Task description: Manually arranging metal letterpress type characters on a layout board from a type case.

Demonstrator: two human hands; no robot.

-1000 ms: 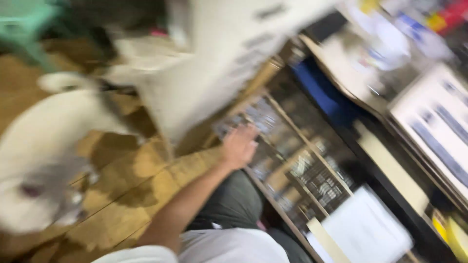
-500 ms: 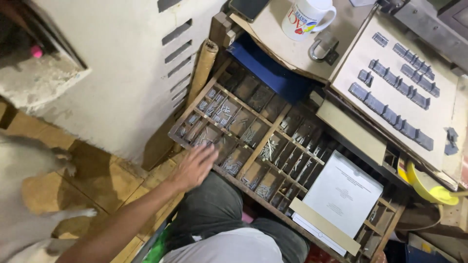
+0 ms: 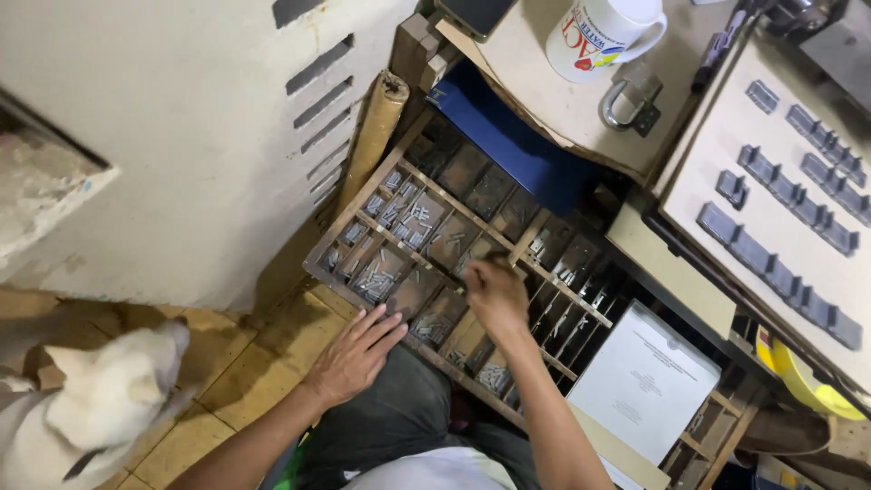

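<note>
Head view: right hand [image 3: 494, 295] fingers pinched inside type tray [image 3: 319, 263], contents unclear; left hand [image 3: 356, 356] flat, open on its edge. Leaning could tip the tray.

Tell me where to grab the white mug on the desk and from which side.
Take the white mug by its handle, coming from the image-right side, where the loop sticks out clear of the body. The mug stands upright on the desk top, and a metal shackle lies just in front of it, so approaching from that nearer side looks more cramped.
</note>
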